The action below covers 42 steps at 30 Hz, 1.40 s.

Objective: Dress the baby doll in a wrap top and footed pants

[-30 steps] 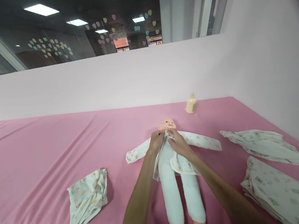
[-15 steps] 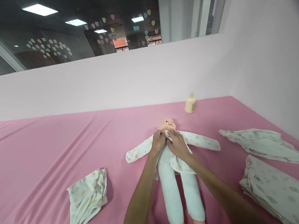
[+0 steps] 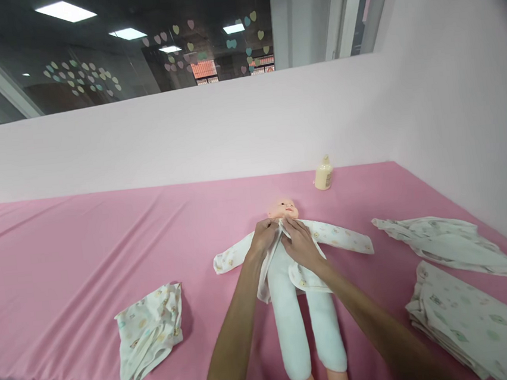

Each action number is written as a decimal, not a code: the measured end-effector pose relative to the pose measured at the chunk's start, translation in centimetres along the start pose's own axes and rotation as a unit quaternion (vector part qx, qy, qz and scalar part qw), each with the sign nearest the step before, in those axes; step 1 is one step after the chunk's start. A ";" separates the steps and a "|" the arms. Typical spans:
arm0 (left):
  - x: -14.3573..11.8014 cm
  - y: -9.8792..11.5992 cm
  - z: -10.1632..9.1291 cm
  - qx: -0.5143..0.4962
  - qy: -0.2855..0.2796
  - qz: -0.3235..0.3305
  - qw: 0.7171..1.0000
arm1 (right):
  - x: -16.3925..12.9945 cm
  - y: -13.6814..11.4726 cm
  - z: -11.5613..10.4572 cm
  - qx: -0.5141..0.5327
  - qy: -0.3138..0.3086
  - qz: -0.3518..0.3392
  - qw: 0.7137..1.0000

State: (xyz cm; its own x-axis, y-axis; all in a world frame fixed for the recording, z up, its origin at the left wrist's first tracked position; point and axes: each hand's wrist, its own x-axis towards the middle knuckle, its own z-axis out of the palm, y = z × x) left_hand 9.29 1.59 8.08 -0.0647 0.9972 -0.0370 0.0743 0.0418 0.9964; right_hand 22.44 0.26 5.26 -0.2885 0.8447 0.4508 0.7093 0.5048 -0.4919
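Note:
A baby doll (image 3: 288,315) lies on its back, its head toward the wall. It wears a white baby shirt (image 3: 344,238) with small prints, sleeves spread wide and the front partly open over a pale body and legs. Just below the chin, my left hand (image 3: 264,236) pinches the shirt's front edge at the collar. Close beside it, my right hand (image 3: 301,244) lies over the chest with its fingers bent on the other edge of the collar. My fingers hide the exact fastening point.
A pink sheet (image 3: 84,248) covers the table. Left of the doll lies a crumpled printed cloth (image 3: 150,331). To the right are a loosely folded white garment (image 3: 447,243) and a folded leaf-print cloth (image 3: 465,319). A cream pump bottle (image 3: 323,175) stands by the wall (image 3: 177,137).
My left hand has shifted slightly up and left, drawing its side of the shirt outward, so more of the lower flap shows. My right hand stays nearly in place.

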 end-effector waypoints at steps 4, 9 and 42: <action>-1.1 1.1 -1.9 0.046 -0.048 -0.004 0.998 | 0.2 0.2 -1.1 0.010 0.010 0.052 0.999; -2.7 2.1 -3.6 0.283 -0.053 0.024 0.957 | -0.1 -0.4 -2.9 -0.058 0.018 0.101 0.993; -6.0 -0.8 2.8 0.283 0.079 0.260 0.920 | -0.3 -1.9 -7.2 0.129 -0.071 0.113 0.983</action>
State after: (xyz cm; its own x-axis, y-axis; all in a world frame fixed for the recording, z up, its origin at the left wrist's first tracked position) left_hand 12.44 -4.24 7.33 -0.0149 0.8720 0.4893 0.6400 -0.3677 0.6747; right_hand 25.77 -2.23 11.41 -0.2427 0.9474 0.2087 0.5845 0.3145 -0.7480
